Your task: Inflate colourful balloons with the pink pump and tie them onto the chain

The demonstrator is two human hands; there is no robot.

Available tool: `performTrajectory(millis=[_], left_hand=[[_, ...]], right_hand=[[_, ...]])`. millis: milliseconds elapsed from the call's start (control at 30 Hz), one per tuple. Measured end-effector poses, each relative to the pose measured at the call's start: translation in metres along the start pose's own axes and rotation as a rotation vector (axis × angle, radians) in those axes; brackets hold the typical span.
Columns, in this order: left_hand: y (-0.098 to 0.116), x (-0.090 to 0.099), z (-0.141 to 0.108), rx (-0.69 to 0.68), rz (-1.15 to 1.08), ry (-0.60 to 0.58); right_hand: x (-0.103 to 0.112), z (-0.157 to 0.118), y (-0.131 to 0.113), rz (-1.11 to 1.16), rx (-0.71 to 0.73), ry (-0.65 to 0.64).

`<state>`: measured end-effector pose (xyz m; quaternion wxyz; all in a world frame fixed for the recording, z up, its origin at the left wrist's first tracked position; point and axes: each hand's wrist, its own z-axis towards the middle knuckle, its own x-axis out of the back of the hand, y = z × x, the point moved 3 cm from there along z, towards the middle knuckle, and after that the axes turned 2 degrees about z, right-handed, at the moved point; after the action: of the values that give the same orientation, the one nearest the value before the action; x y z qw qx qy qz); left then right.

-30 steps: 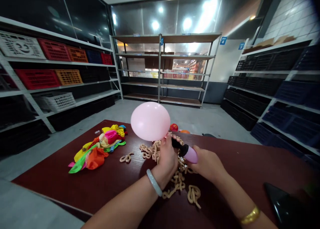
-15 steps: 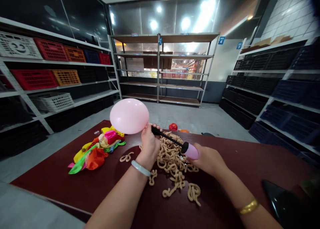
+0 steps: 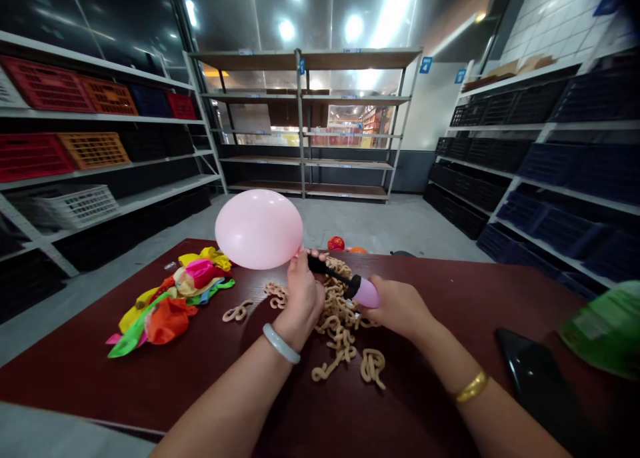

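Observation:
A partly blown-up pink balloon (image 3: 259, 229) sits at the nozzle end of a balloon pump (image 3: 367, 293). My left hand (image 3: 304, 295) is closed around the balloon's neck and the pump's black nozzle end. The pump's lilac body is gripped by my right hand (image 3: 401, 306), and a short black rod shows between the two hands. Under the pump lies a pile of tan, curly, rope-like pieces (image 3: 340, 328), partly hidden by my hands. Left of my left hand, several flat balloons (image 3: 173, 318) in orange, green, yellow and pink lie heaped.
The dark red table (image 3: 425, 405) carries a black phone-like slab (image 3: 530, 365) and a green package (image 3: 607, 328) at the right. Beyond its far edge is a red ball-like thing (image 3: 335, 243). Shelves with crates (image 3: 95, 150) line the room.
My right hand has pushed the pump's body toward my left hand, so less rod shows. The balloon looks slightly larger. The view has shifted right, bringing the green package into sight.

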<state>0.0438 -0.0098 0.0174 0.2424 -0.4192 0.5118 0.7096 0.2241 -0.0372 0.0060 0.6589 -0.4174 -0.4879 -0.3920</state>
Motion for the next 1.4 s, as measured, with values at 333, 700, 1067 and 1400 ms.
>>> performTrajectory(millis=[333, 700, 1067, 1400], left_hand=[[-0.024, -0.008, -0.026, 0.137, 0.007, -0.031], [-0.020, 0.000, -0.018, 0.106, 0.044, 0.084], [0.022, 0.010, 0.018, 0.055, 0.072, 0.197], [0.011, 0.019, 0.022, 0.276, 0.078, 0.056]], right_hand=[[0.006, -0.005, -0.019, 0.102, 0.153, 0.060], [0.012, -0.008, -0.026, 0.018, 0.236, 0.121], [0.012, -0.006, -0.017, 0.020, 0.209, 0.083], [0.002, 0.007, 0.045, -0.095, -0.062, 0.024]])
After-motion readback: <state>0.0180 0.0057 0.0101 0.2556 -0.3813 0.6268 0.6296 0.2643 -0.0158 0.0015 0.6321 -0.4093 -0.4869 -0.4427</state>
